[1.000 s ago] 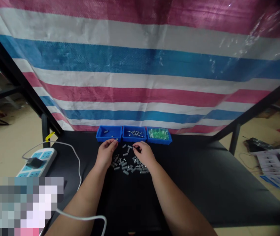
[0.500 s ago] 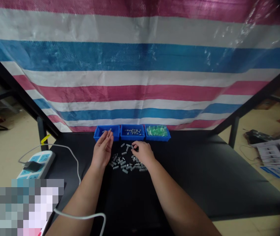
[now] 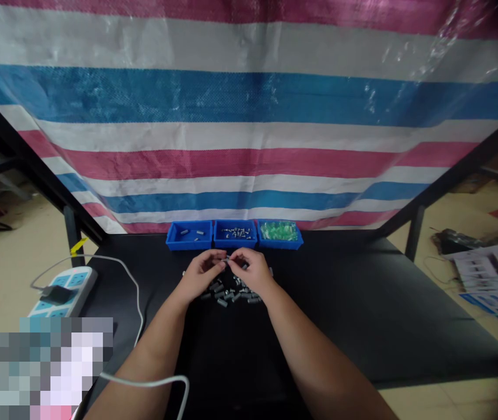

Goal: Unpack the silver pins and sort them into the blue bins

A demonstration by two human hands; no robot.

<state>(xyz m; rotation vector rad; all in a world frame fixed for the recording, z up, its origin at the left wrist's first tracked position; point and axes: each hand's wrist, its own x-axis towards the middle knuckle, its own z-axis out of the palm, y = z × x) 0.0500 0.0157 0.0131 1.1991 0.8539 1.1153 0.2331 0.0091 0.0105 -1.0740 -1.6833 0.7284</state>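
Room to pass is offered over the table [image 3: 363,315] right of the right hand [image 3: 252,270]. Beside it, the surface is cluttered by small parts [image 3: 222,303]; the far edge is blocked by blue bins [image 3: 234,243], the left side by a cable [image 3: 137,286].

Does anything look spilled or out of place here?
Gray parts lie scattered on the table, while similar ones sit in the left bin. That could look spilled, though it may be deliberate. I see no damage.
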